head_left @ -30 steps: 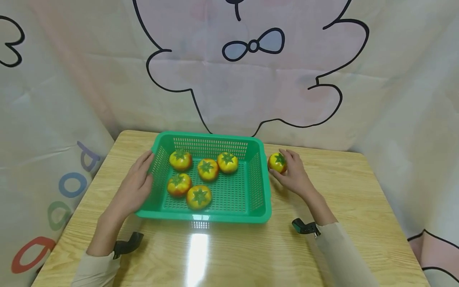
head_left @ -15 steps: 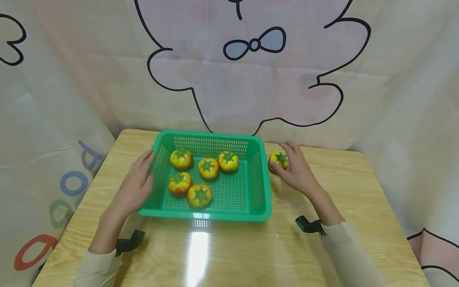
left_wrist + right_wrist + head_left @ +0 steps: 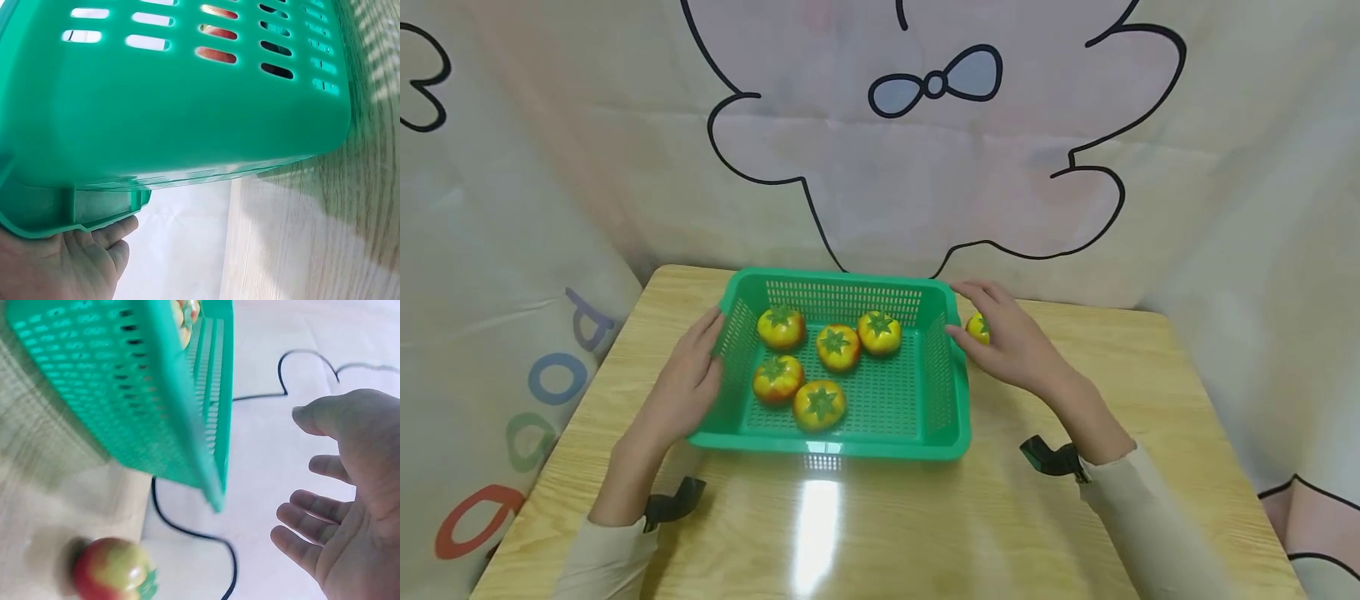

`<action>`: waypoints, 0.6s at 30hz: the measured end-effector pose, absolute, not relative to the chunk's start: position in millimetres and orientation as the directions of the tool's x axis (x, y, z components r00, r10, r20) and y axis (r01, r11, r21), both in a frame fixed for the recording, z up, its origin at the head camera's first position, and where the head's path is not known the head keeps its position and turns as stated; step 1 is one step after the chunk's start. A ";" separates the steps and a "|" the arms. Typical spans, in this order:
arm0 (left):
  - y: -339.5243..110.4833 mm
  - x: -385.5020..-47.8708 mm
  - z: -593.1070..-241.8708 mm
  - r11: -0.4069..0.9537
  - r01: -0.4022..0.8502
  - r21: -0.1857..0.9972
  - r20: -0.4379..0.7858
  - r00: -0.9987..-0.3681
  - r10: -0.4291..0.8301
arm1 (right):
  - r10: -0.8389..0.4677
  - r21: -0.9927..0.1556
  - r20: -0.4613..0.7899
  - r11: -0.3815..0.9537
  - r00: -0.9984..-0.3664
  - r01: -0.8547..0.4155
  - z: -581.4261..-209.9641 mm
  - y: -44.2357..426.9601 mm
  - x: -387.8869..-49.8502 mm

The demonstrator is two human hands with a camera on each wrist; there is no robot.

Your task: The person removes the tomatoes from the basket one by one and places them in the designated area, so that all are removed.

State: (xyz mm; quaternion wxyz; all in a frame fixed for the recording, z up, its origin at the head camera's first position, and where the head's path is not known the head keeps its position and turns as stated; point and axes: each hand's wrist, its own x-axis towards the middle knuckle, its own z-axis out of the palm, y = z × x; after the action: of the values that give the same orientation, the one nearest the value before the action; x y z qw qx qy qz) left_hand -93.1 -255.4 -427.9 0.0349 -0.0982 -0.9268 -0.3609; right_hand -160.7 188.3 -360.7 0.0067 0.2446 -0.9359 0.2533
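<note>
- Five fruits [image 3: 838, 347] inside basket [image 3: 887, 449]; sixth fruit [image 3: 977, 328] outside, to its right, apparently the only one left.
- Left hand [image 3: 680, 385] against basket's left side; grip unclear.
- Right hand [image 3: 1013, 346] empty, fingers apart, near its right side.

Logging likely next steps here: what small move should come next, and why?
Probably bring the right hand onto the right rim of the green basket: the right wrist view shows that hand open and empty, apart from that rim, while the left hand grips the basket opposite. The fruit beside the basket is unheld.
</note>
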 end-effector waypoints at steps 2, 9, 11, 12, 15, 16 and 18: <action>-252.4 -94.0 -427.4 0.714 0.203 0.670 0.132 -0.979 0.155 | -0.490 -0.436 0.136 0.751 -0.861 -0.496 -352.4 181.6 -160.9; -258.3 -89.9 -427.5 0.710 0.206 0.674 0.133 -0.978 0.158 | -0.582 -0.377 0.075 0.736 -0.810 -0.563 -343.2 151.4 -167.0; -258.9 -89.0 -428.1 0.708 0.200 0.677 0.129 -0.980 0.153 | -0.609 -0.366 0.057 0.724 -0.791 -0.584 -341.6 144.8 -169.7; -258.9 -88.9 -427.9 0.707 0.198 0.679 0.130 -0.980 0.150 | -0.624 -0.364 0.052 0.715 -0.779 -0.597 -340.5 141.6 -171.4; -258.1 -90.1 -427.0 0.708 0.193 0.679 0.128 -0.981 0.145 | -0.655 -0.361 0.031 0.697 -0.755 -0.619 -337.4 133.8 -177.4; -257.5 -91.0 -426.6 0.709 0.194 0.678 0.126 -0.981 0.148 | -0.658 -0.365 0.020 0.696 -0.753 -0.618 -336.4 131.6 -179.2; -256.8 -92.5 -425.4 0.713 0.196 0.674 0.122 -0.980 0.154 | -0.661 -0.383 -0.015 0.697 -0.750 -0.607 -337.1 127.4 -182.2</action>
State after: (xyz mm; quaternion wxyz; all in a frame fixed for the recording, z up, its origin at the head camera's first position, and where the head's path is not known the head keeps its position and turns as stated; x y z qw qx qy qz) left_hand -92.5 -256.8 -425.4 0.0282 -0.0947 -0.9250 -0.3669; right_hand -182.2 127.4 -337.1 -0.0759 0.3453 -0.9179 0.1800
